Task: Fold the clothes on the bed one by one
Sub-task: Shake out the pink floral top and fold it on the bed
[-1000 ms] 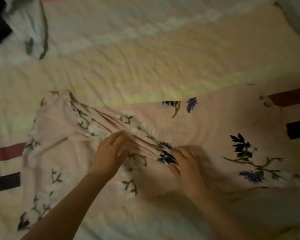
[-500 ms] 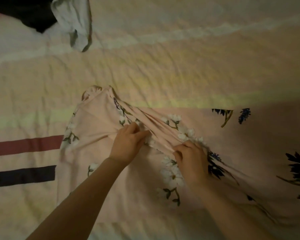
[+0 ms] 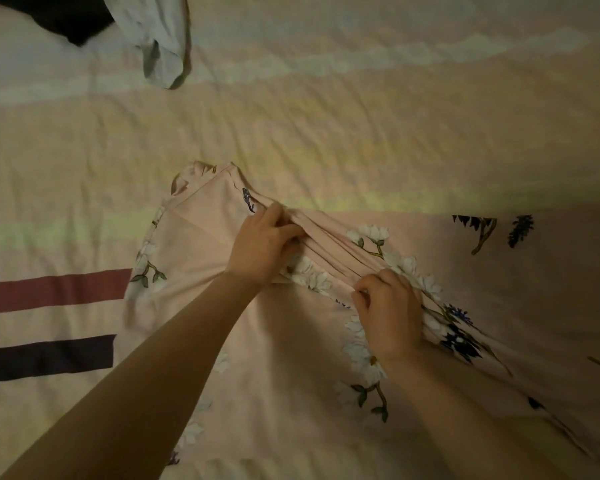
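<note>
Left hand point(image 3: 262, 249), right hand point(image 3: 390, 315) gripping floral garment's point(image 3: 201, 237) gathered fold, running upper-left to lower-right

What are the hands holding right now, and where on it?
Both grip the pink floral garment by one gathered ridge of fabric: left hand nearer the upper corner, right hand further along it.

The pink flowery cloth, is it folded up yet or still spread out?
Mostly spread out. The pink flowery cloth lies wide across the bed; only a bunched ridge is gathered where the left hand and right hand grip it.
</note>
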The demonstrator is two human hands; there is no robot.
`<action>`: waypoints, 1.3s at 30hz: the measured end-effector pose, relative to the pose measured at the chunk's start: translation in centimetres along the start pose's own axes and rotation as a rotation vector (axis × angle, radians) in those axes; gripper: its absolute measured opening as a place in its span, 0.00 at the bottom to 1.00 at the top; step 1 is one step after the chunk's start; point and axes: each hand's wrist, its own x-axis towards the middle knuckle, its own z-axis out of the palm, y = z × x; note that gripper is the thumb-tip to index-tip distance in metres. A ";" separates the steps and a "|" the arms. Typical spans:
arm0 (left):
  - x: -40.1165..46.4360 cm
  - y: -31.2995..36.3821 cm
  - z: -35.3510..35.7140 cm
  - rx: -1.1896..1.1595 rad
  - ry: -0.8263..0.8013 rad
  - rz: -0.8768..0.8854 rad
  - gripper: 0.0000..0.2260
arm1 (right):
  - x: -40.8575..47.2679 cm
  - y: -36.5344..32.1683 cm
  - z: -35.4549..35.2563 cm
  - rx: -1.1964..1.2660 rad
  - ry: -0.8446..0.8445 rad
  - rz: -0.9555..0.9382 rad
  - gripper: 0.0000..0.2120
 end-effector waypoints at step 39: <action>-5.2 -5.9 -7.9 0.284 -0.012 -0.033 0.11 | -2.3 -0.2 -3.5 0.353 0.014 -0.191 0.07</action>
